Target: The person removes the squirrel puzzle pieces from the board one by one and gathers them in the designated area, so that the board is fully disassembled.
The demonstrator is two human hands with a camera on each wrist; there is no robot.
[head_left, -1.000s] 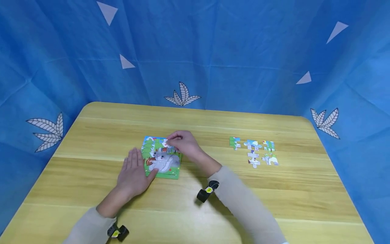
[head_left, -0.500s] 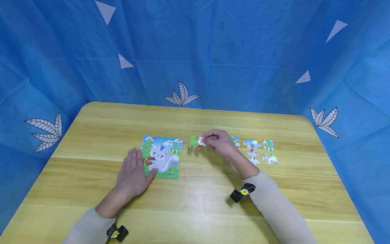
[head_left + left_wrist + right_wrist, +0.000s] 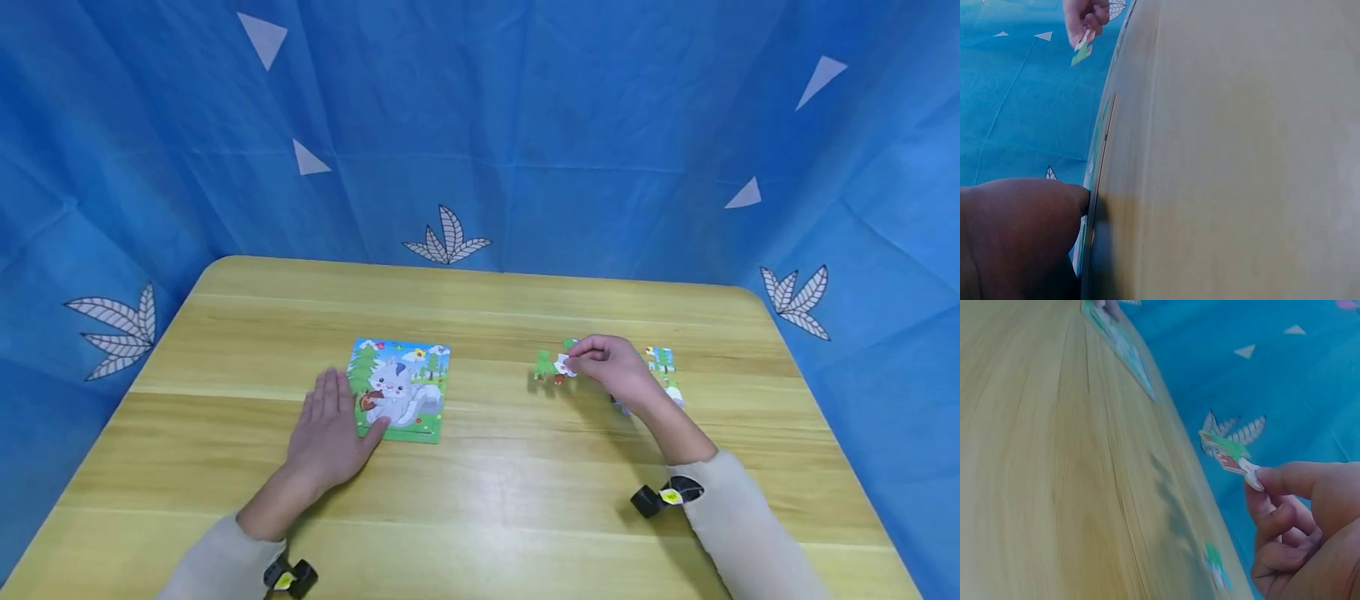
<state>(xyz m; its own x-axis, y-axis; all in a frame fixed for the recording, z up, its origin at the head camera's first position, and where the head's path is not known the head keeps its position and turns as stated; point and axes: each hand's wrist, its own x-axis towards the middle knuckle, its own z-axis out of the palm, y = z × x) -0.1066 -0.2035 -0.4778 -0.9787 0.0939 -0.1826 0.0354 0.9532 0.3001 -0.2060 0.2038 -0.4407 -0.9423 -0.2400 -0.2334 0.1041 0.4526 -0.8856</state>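
Observation:
A square jigsaw board (image 3: 416, 371) with a grey squirrel picture lies flat left of centre in the head view. My left hand (image 3: 330, 432) is laid out straight along its left side, thumb over the lower corner. Off to the right, my right hand (image 3: 618, 371) pinches a jigsaw piece (image 3: 544, 365) between thumb and fingertips. It shows green tree, white and red-brown parts. In the right wrist view the held piece (image 3: 1233, 450) is raised above the tabletop, its shadow below. The left wrist view catches the piece (image 3: 1081, 57) at the top.
Loose jigsaw pieces (image 3: 662, 359) lie on the wooden table (image 3: 480, 500) at the right, some hidden under my right hand and forearm. Another loose piece (image 3: 1215, 564) shows low in the right wrist view. A blue curtain (image 3: 480, 125) hangs behind the table's far edge.
My right hand has travelled right from over the board toward the loose pieces, carrying the jigsaw piece it pinches. The left hand and the board have stayed in place.

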